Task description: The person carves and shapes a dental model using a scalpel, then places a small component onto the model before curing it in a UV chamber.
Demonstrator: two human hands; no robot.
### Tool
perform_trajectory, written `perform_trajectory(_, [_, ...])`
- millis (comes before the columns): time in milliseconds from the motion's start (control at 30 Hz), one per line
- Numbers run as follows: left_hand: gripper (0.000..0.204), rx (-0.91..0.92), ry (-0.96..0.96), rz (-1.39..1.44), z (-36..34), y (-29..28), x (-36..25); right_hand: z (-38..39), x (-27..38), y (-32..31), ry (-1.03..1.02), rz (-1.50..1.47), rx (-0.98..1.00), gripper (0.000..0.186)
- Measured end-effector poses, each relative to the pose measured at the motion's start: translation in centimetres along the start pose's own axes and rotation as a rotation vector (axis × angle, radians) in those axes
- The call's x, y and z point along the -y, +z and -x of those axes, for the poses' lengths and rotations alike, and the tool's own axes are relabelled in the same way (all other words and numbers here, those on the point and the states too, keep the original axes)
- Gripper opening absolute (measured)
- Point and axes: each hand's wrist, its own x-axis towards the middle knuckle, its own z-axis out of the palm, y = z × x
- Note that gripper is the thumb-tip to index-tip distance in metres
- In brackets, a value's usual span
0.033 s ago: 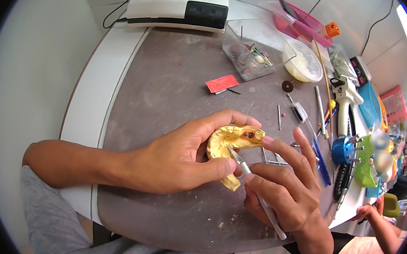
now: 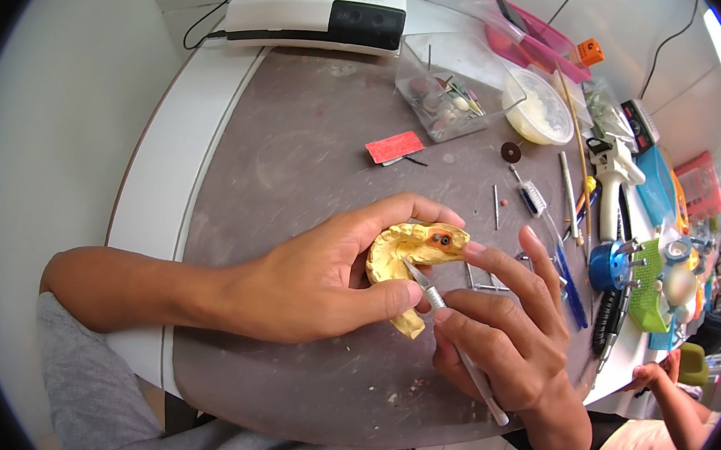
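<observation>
My left hand (image 2: 312, 289) grips a yellow plaster dental model (image 2: 391, 253) with an orange-pink patch (image 2: 443, 232) and dark metal fittings near one end. The thumb lies over its lower part. My right hand (image 2: 513, 341) holds a silver craft knife (image 2: 483, 390) in a pinch, its blade (image 2: 418, 275) against the inner part of the model. A fingertip of this hand touches the model's right end. Just beyond the right fingers lie small metal tools (image 2: 484, 285) and a blue pen (image 2: 575, 297).
A white machine (image 2: 294, 1), a clear box of burs (image 2: 435, 103), a white bowl (image 2: 534, 107) and a pink container (image 2: 539, 48) stand behind. A red card (image 2: 393, 146) lies mid-bench. Tools, a blue cylinder (image 2: 607, 265) and a green basket (image 2: 651, 289) crowd the right, near another person's arm (image 2: 679, 407).
</observation>
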Motion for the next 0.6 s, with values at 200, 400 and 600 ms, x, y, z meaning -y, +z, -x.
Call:
perform_trajectory(200, [0.054, -0.024, -0.004, -0.009, -0.02, 0.34, -0.11, 0.06, -0.06, 0.15, -0.046, 0.026, -0.019, 0.016])
perform_trajectory(400, [0.054, -0.059, -0.003, -0.073, 0.14, 0.70, -0.04, -0.19, 0.19, -0.01, -0.031, 0.015, -0.019, 0.013])
perform_trajectory(600, [0.053, -0.074, 0.020, -0.078, 0.20, 0.85, 0.06, -0.26, 0.19, -0.08, -0.026, 0.033, -0.006, 0.013])
